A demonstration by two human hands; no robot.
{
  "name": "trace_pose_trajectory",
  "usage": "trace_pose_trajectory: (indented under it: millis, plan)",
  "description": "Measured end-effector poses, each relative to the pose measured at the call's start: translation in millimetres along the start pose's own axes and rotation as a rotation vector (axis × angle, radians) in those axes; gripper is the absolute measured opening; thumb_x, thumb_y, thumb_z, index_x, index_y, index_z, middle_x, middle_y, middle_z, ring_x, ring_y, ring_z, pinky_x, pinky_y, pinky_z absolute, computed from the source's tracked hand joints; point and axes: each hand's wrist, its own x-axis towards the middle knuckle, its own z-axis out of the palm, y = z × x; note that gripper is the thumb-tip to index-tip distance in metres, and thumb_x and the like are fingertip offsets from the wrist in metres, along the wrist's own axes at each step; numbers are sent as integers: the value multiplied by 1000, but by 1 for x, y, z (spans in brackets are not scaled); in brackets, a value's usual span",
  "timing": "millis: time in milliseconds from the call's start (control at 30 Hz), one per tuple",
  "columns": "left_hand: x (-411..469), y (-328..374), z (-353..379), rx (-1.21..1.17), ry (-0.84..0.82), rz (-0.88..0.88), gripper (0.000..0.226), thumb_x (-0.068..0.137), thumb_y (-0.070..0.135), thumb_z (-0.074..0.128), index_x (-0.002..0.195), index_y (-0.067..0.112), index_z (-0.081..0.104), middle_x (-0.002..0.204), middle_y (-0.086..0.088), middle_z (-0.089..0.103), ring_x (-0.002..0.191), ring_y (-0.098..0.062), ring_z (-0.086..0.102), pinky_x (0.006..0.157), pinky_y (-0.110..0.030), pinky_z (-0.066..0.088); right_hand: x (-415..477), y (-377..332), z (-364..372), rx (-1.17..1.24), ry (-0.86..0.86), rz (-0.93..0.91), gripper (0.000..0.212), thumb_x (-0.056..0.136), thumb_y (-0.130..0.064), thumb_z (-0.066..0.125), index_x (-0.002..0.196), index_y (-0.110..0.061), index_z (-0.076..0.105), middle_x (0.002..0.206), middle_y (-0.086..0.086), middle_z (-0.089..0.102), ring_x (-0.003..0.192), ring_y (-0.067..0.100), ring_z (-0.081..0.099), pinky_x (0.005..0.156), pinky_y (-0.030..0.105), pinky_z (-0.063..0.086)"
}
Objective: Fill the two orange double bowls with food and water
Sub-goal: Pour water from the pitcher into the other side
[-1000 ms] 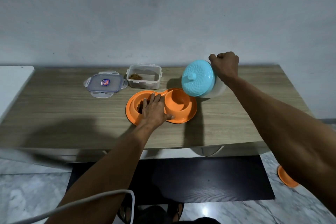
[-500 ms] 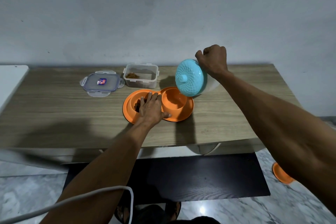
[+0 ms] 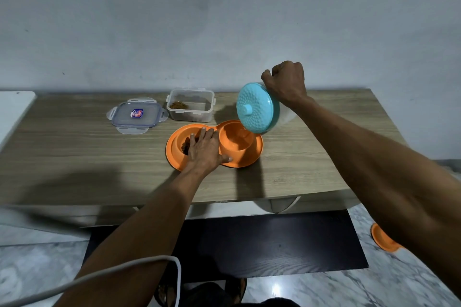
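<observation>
Lying on the floor (image 3: 37, 269) well behind both hands, a 2nd orange bowl (image 3: 384, 239) is waiting, partly hidden. The left hand (image 3: 204, 151), fingers straight, is pressing the 1st orange double bowl (image 3: 239, 157) steady on the table (image 3: 74, 157); just right of its fingertips, the right hand (image 3: 287, 82) is gripping a tilted teal-lidded jug (image 3: 257, 107), apparently pouring water.

Dim overhead light, dark shadows, wide-angle distortion

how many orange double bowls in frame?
2. One orange plastic double bowl on the wooden table, under the left hand; a second bowl on the marble floor at right, largely hidden behind the right arm.
</observation>
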Motion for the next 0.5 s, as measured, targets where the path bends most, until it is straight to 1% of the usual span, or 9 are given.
trace_pose_trajectory:
  millis: [200, 333, 500]
  plan:
    - [-1, 0, 1, -5, 5, -1, 96, 79, 56, 69, 153, 14, 24, 162, -7, 21, 152, -27, 7, 119, -54, 3, 0, -1, -1, -21, -12, -2, 52, 88, -26, 52, 40, -16, 33, 38, 0, 30, 41, 14, 24, 68, 38, 47]
    - [-1, 0, -1, 2, 0, -1, 97, 79, 56, 68, 153, 14, 23, 162, -7, 20, 152, -28, 7, 119, -54, 3, 1, -2, -1, -27, -22, 7, 50, 87, -26, 51, 40, -14, 35, 39, 2, 31, 42, 16, 25, 72, 41, 49]
    - [-2, 1, -1, -2, 2, 0, 97, 79, 56, 69, 153, 14, 23, 162, -8, 19, 152, -27, 7, 119, -54, 2, 1, -4, -2, -36, -29, -7, 51, 88, -24, 52, 41, -15, 37, 39, 0, 33, 43, 16, 29, 73, 40, 49]
